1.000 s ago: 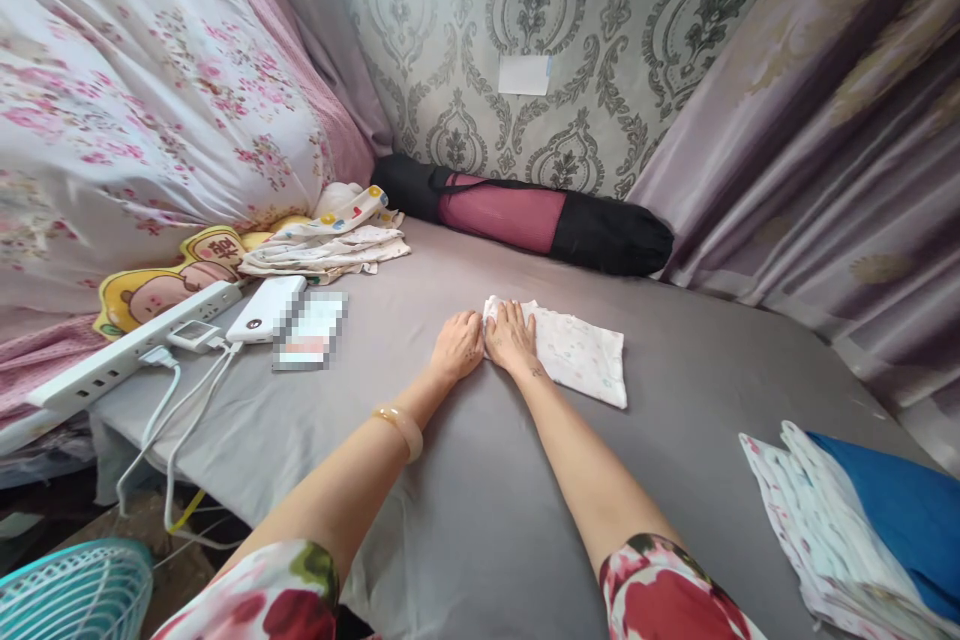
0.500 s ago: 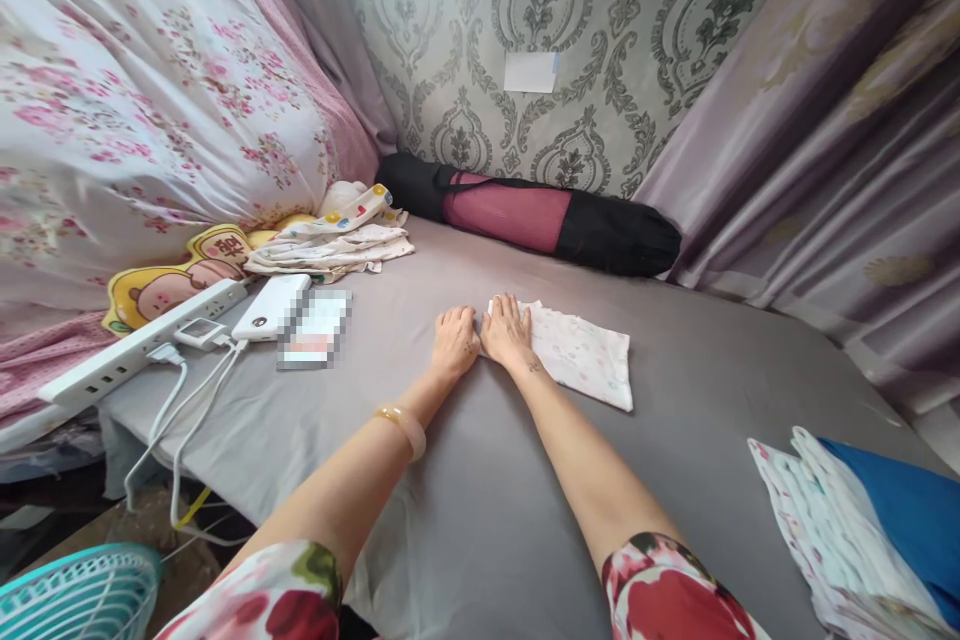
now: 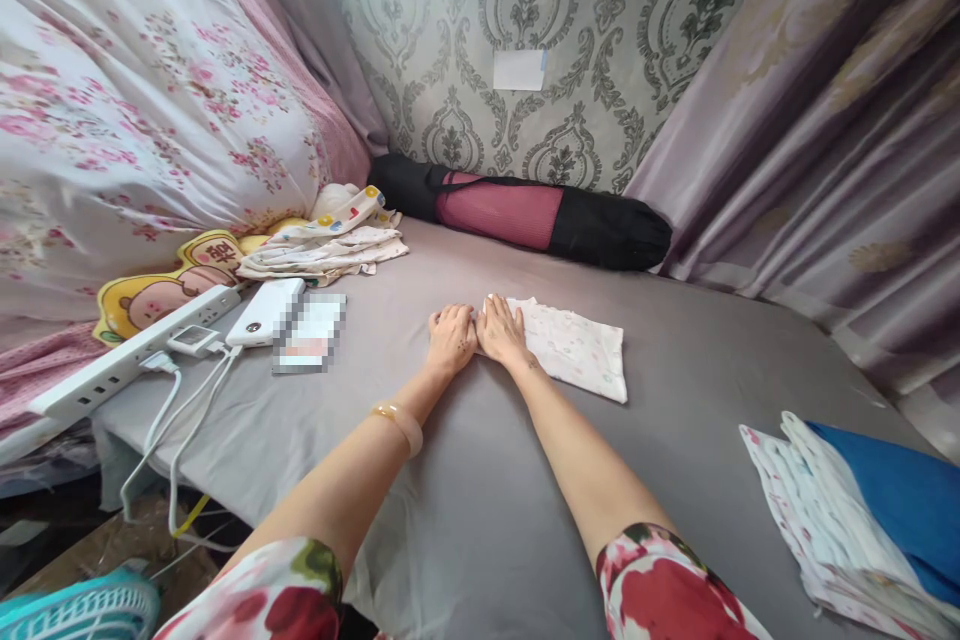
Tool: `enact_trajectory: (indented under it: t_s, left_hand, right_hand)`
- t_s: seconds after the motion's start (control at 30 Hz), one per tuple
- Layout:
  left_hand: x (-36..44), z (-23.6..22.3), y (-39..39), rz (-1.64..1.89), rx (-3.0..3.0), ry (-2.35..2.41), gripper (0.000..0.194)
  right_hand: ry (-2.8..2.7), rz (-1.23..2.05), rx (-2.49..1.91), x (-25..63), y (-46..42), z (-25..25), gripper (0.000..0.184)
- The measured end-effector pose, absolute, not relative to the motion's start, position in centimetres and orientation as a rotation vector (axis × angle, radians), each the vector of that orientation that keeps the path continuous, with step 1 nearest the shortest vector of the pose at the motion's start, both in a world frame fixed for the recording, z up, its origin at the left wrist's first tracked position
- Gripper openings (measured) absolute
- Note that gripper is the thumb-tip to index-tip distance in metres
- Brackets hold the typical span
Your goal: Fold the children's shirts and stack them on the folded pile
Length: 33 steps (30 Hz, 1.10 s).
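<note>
A white cloth (image 3: pixel 576 348) with a small faint print lies folded into a flat rectangle on the grey sheet. My right hand (image 3: pixel 501 328) rests palm down over its left end, fingers stretched out and pressing on the fabric. Right beside it, my left hand (image 3: pixel 451 338) is closed at the cloth's left edge with bent fingers; the pinch itself is mostly hidden. The two hands touch or nearly touch. A pale bangle (image 3: pixel 399 427) circles my left wrist.
Folded printed cloths (image 3: pixel 840 510) and a blue cloth (image 3: pixel 892 490) lie at the right. At left are a power strip (image 3: pixel 142 360), power bank (image 3: pixel 264 312), cables, a blurred flat object (image 3: pixel 309 333) and crumpled cloths (image 3: pixel 330 250). A black-and-pink rolled bag (image 3: pixel 495 210) lies against the wall.
The whole view has shifted slightly. Both hands keep nearly the same place on the cloth, and the cloth looks unchanged.
</note>
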<state>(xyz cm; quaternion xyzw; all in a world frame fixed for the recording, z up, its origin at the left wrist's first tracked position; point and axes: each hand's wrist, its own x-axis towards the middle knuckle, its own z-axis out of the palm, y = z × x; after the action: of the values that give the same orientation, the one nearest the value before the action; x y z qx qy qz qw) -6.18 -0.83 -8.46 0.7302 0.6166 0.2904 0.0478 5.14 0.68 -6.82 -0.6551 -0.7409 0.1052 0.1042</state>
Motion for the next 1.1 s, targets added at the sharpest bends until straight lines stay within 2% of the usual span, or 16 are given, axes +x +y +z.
enact_trajectory:
  t_s: [0.37, 0.73, 0.9, 1.1]
  left_hand:
    - [-5.5, -8.6, -1.4, 0.608, 2.632, 1.516, 0.041]
    - [-5.6, -9.0, -1.2, 0.544, 2.665, 1.540, 0.042]
    - [-5.5, -8.6, -1.4, 0.461, 2.649, 1.560, 0.044]
    - [-5.5, -8.5, -1.5, 0.466, 2.672, 1.585, 0.046]
  right_hand:
    - [-2.156, 0.178, -2.046, 9.1, -0.6, -7.3, 0.056]
    - [-2.155, 0.229, -2.047, 9.3, -0.6, -7.0, 0.057]
    - [-2.058, 0.097, -2.109, 10.4, -1.2, -7.0, 0.057]
    - [-2.051, 0.083, -2.141, 10.7, -1.5, -7.9, 0.057]
